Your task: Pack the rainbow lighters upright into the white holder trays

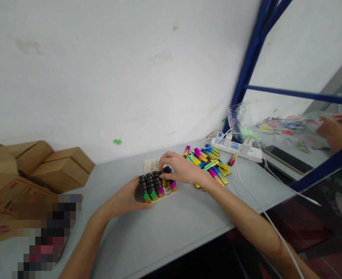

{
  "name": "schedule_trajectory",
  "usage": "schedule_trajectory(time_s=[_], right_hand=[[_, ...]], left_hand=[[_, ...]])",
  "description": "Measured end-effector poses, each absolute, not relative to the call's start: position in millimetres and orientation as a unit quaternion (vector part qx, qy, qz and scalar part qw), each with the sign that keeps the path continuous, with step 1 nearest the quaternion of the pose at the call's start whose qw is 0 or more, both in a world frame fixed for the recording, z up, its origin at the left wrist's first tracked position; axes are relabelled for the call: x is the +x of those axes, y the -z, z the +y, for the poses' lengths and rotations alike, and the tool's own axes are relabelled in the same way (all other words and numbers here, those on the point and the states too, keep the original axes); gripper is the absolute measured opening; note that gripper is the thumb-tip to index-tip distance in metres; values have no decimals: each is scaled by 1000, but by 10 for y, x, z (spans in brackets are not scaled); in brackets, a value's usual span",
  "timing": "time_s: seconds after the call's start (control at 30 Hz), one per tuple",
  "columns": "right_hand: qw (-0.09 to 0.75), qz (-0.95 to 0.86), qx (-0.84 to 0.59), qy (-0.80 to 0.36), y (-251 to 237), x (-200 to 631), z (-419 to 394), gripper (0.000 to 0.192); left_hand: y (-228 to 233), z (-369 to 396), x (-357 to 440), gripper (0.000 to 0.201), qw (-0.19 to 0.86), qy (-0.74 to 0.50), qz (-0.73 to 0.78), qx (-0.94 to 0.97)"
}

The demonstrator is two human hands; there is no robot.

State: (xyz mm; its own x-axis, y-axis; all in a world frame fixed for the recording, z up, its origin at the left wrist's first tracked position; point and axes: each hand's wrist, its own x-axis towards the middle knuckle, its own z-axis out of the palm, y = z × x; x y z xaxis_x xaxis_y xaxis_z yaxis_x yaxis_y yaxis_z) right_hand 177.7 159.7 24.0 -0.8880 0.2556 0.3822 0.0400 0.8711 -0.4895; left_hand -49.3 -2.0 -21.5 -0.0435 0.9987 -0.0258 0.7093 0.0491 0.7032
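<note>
Several lighters with black tops and shiny green, gold and magenta bodies stand upright in rows. They sit in a white tray with holes, whose bare part shows behind them. My left hand is curled round the left end of the rows, thumb along the front, its fingers partly hidden behind. Over the right part of the tray, my right hand pinches a black-topped lighter at its top; its lower fingers hide part of the grip. Just right of that hand lies a loose pile of shiny multicoloured lighters.
Behind the pile, a white power strip has plugs and a trailing white cable. A phone lies near the blue metal frame. Another person's hands are at far right. Cardboard boxes stand left, below the wall.
</note>
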Motion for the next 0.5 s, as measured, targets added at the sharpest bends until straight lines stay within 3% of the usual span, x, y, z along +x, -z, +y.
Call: schedule_trajectory(time_s=[0.5], right_hand=[[211, -943, -86, -242, -301, 1791, 1610, 9]], left_hand=[[158, -23, -453, 75, 284, -267, 670, 631]])
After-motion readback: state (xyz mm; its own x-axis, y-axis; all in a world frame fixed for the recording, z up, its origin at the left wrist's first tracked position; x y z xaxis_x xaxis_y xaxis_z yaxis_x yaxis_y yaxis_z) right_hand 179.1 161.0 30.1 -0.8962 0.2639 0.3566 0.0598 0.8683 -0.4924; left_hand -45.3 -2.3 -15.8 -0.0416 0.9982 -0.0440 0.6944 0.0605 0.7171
